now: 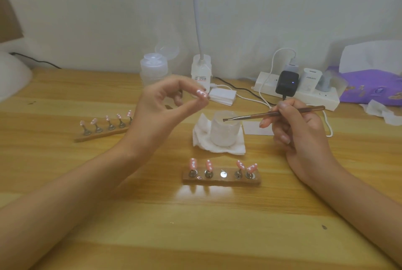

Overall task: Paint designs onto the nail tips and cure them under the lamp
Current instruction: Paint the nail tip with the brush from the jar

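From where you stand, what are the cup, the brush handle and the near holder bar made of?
The cup: frosted, translucent, glass or plastic by its milky walls. The brush handle: likely metal, thin with a coppery sheen. The near holder bar: seemingly wood, brown and matte; its bare stud shines like metal.

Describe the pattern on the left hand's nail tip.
Pink nail tip with white dots; head view.

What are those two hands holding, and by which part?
The left hand pinches a pink nail tip between thumb and forefinger, the gripped part hidden. The right hand holds a thin brush around mid-handle.
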The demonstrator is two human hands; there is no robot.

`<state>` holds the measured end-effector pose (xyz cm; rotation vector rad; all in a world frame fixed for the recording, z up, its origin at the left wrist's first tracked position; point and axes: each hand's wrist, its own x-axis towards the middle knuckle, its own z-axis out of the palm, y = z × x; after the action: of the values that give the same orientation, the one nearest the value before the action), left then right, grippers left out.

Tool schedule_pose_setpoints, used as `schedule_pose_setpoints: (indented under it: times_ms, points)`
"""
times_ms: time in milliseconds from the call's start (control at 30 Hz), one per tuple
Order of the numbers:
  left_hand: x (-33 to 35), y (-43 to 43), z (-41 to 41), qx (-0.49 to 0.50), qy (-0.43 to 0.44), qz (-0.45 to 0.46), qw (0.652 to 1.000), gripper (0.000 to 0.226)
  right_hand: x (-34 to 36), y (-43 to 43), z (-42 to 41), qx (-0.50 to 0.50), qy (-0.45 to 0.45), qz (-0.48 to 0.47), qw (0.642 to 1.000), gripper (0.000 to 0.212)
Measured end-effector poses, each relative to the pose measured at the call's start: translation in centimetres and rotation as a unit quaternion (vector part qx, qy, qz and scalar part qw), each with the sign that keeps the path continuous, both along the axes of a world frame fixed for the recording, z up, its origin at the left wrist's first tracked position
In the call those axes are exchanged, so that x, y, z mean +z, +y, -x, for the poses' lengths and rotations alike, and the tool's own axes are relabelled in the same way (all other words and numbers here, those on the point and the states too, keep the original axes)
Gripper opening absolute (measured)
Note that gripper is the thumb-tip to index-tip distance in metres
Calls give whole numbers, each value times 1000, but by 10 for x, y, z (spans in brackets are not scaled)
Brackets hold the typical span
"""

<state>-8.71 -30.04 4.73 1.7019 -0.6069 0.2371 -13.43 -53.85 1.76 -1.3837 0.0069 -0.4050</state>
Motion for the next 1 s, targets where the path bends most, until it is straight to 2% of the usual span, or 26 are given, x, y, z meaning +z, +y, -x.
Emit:
schedule_pose_setpoints:
  times_ms: [133,233,333,400,567,1000]
  points:
    - [12,-6,17,-52,-17,-29,998,11,-1,-2,0,0,2,-4,1000,25]
    - [6,-8,36,-90,-79,-120,985,11,-2,-2,-2,2,2,-11,1000,26]
    - [-10,-9,50,-105,-161,-221,956,10,-3,-1,-2,5,-1,-9,1000,27]
    - [-21,-9,54,-105,-181,-267,941,6,-3,-2,-2,8,-4,-8,1000,28]
    - [-31,-10,52,-71,-147,-289,943,8,-2,-1,-2,4,-3,-8,1000,27]
    - [-31,-10,52,-26,-13,-263,964,7,-2,-1,-2,2,2,-9,1000,28]
